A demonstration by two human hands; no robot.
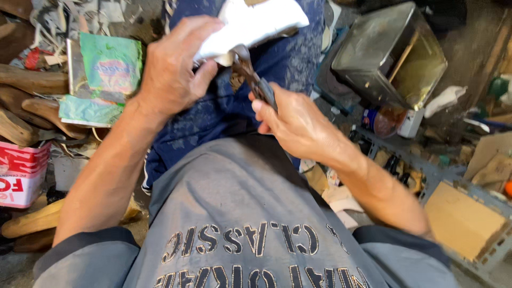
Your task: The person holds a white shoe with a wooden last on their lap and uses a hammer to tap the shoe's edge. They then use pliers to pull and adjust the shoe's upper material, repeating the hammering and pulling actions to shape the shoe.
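Left hand (170, 69) is gripping a white piece of material (250, 26) up at 12 o'clock over the lap, while the right hand (296, 125) is squeezing dark pliers (253, 77) biting its lower edge. A metal tin (389, 53) is sitting at 2 o'clock, a green bag (109, 69) at 10.

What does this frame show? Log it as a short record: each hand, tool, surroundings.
left hand: grips a white piece from above
right hand: closed around the handles of metal pliers
pliers: head sits at the white piece's lower edge
lap: blue trousers, grey shirt
left side: wooden pieces, green packet
right side: metal tin, cardboard
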